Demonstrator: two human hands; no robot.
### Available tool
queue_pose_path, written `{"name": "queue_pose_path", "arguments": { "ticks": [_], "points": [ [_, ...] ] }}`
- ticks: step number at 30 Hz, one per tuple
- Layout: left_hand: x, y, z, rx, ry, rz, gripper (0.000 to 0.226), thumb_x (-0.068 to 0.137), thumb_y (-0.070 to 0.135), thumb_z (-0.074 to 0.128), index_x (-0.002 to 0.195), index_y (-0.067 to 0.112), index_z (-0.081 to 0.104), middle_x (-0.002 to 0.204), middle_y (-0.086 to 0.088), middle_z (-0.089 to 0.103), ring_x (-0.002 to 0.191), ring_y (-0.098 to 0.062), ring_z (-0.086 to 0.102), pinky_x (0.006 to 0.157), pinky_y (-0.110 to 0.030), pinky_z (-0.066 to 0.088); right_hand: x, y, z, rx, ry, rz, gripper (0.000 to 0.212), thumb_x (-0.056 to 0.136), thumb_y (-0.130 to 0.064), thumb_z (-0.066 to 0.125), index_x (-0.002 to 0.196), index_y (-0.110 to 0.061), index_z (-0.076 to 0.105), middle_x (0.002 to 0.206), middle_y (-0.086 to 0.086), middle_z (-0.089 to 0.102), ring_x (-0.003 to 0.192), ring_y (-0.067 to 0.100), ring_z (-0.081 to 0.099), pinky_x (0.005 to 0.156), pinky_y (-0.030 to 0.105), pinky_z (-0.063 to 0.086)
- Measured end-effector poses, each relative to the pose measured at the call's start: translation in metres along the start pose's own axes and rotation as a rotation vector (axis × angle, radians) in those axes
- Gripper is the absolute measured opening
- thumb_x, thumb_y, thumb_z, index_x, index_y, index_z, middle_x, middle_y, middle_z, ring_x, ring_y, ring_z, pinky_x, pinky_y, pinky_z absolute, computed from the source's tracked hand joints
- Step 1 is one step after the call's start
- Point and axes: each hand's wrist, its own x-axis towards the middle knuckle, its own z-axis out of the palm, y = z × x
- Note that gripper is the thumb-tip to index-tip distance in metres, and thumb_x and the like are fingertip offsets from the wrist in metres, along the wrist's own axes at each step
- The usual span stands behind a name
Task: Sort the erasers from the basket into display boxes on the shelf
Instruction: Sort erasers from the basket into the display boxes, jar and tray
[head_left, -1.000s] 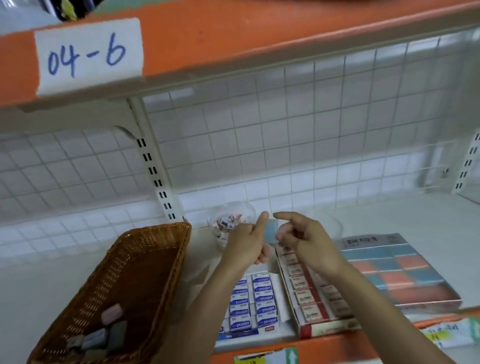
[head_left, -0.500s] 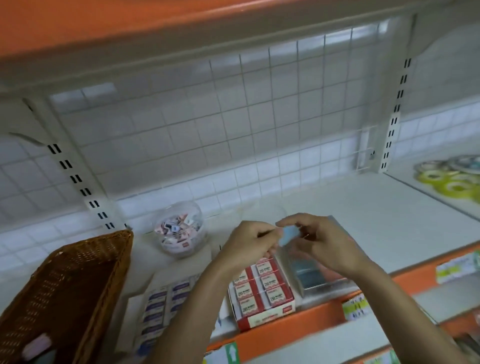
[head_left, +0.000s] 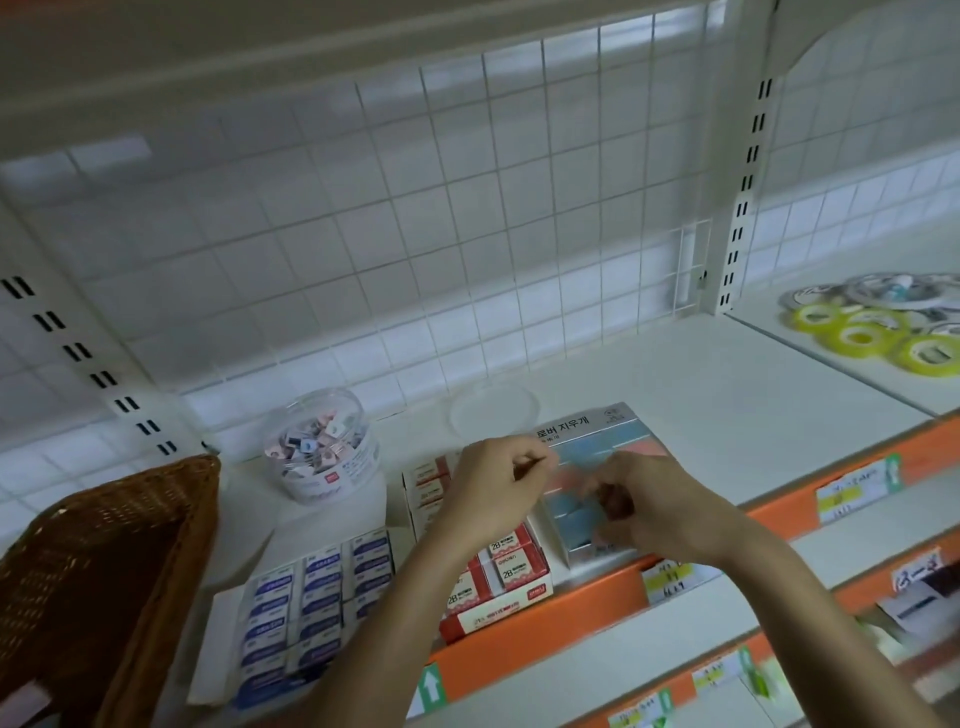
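Erasers (head_left: 511, 569) fill the red 2B display box (head_left: 488, 618) on the shelf (head_left: 701, 415), partly hidden by the left hand (head_left: 493, 499). Its fingers are curled, and I cannot tell if they grasp anything. The right hand (head_left: 660, 514) curls over the pastel eraser box (head_left: 608, 436), its hold blurred. A blue-label eraser box (head_left: 311, 597), clear tub (head_left: 317, 452) and wicker basket (head_left: 114, 561) lie to the left, tape rolls (head_left: 857, 338) far right.

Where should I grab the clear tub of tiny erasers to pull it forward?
Grip the clear tub round its upright cylindrical wall, at the labelled lower band. Come from the right, because the wicker basket crowds its left and the blue eraser boxes sit in front.
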Motion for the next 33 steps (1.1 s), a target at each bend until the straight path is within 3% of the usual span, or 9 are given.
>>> {"name": "queue_pose_path", "arguments": {
  "ticks": [4, 8, 12, 14, 16, 19, 22, 29, 33],
  "points": [
    [-0.003, -0.002, -0.002, -0.018, 0.018, 0.023, 0.013, 0.091, 0.022, 0.06, 0.092, 0.023, 0.074, 0.075, 0.02, 0.067, 0.071, 0.009, 0.061, 0.065, -0.004, 0.041, 0.002, 0.001, 0.0, -0.029, 0.021, 0.009, 0.026, 0.079, -0.013, 0.068, 0.073, -0.037, 0.059, 0.071, -0.019, 0.055, 0.067, -0.015, 0.051, 0.063, 0.006, 0.038],
    [-0.007, -0.005, -0.007, 0.002, 0.032, 0.015, 0.014, 0.092, 0.024, 0.06, 0.094, 0.022, 0.074, 0.074, 0.022, 0.065, 0.074, 0.009, 0.06, 0.068, -0.007, 0.045, 0.007, -0.001, 0.002, -0.097, -0.009, 0.051, 0.022, 0.078, -0.01, 0.067, 0.074, -0.031, 0.066, 0.077, -0.015, 0.063, 0.069, -0.005, 0.057, 0.065, 0.008, 0.043],
    [-0.016, -0.008, -0.018, 0.076, 0.057, 0.036, 0.015, 0.093, 0.022, 0.058, 0.095, 0.021, 0.073, 0.082, 0.016, 0.068, 0.076, 0.005, 0.062, 0.07, -0.007, 0.046, 0.015, -0.016, 0.004, -0.198, 0.049, 0.055, 0.028, 0.08, -0.012, 0.062, 0.067, -0.036, 0.054, 0.07, -0.015, 0.059, 0.066, 0.0, 0.055, 0.058, 0.01, 0.041],
    [-0.021, -0.015, -0.026, 0.176, 0.1, 0.064, 0.016, 0.093, 0.022, 0.057, 0.098, 0.02, 0.072, 0.094, 0.009, 0.07, 0.084, -0.002, 0.063, 0.079, -0.019, 0.051, 0.021, -0.03, 0.011, -0.225, 0.136, 0.024, 0.019, 0.085, -0.019, 0.06, 0.073, -0.034, 0.059, 0.076, -0.013, 0.063, 0.068, 0.0, 0.054, 0.059, 0.01, 0.042],
    [-0.027, -0.022, -0.037, 0.297, 0.154, 0.087, 0.019, 0.093, 0.024, 0.055, 0.105, 0.022, 0.07, 0.102, 0.005, 0.066, 0.09, -0.007, 0.06, 0.083, -0.027, 0.051, 0.031, -0.047, 0.024, -0.208, 0.193, -0.036, 0.009, 0.088, -0.023, 0.058, 0.088, -0.028, 0.066, 0.09, -0.008, 0.068, 0.078, 0.008, 0.06, 0.07, 0.021, 0.05],
    [-0.041, -0.035, -0.055, 0.467, 0.217, 0.115, 0.025, 0.093, 0.022, 0.053, 0.114, 0.022, 0.068, 0.108, 0.003, 0.063, 0.099, -0.013, 0.056, 0.083, -0.026, 0.047, 0.046, -0.078, 0.045, -0.2, 0.199, -0.155, 0.016, 0.086, -0.021, 0.058, 0.098, -0.023, 0.067, 0.1, -0.001, 0.067, 0.091, 0.017, 0.061, 0.077, 0.027, 0.048],
    [-0.059, -0.049, -0.078, 0.599, 0.305, 0.095, 0.023, 0.089, 0.016, 0.053, 0.105, 0.016, 0.07, 0.102, -0.003, 0.064, 0.097, -0.022, 0.058, 0.08, -0.034, 0.048, 0.06, -0.108, 0.066, -0.25, 0.189, -0.254, 0.024, 0.086, -0.02, 0.055, 0.108, -0.024, 0.064, 0.111, 0.0, 0.063, 0.105, 0.018, 0.056, 0.085, 0.026, 0.039],
    [-0.114, -0.087, -0.132, 0.726, 0.387, -0.104, 0.024, 0.09, 0.018, 0.051, 0.109, 0.019, 0.065, 0.11, 0.001, 0.062, 0.107, -0.022, 0.053, 0.091, -0.038, 0.046, 0.079, -0.175, 0.119, -0.238, 0.101, -0.454, 0.029, 0.091, -0.023, 0.053, 0.119, -0.025, 0.057, 0.126, -0.003, 0.055, 0.119, 0.015, 0.045, 0.097, 0.023, 0.034],
    [-0.153, -0.103, -0.163, 0.74, 0.405, -0.319, 0.028, 0.094, 0.025, 0.045, 0.12, 0.023, 0.056, 0.122, 0.003, 0.053, 0.117, -0.018, 0.044, 0.097, -0.033, 0.041, 0.084, -0.221, 0.149, -0.246, 0.021, -0.664, 0.025, 0.088, -0.012, 0.054, 0.111, -0.011, 0.063, 0.117, 0.006, 0.058, 0.113, 0.023, 0.048, 0.093, 0.024, 0.032]
  ]
}}
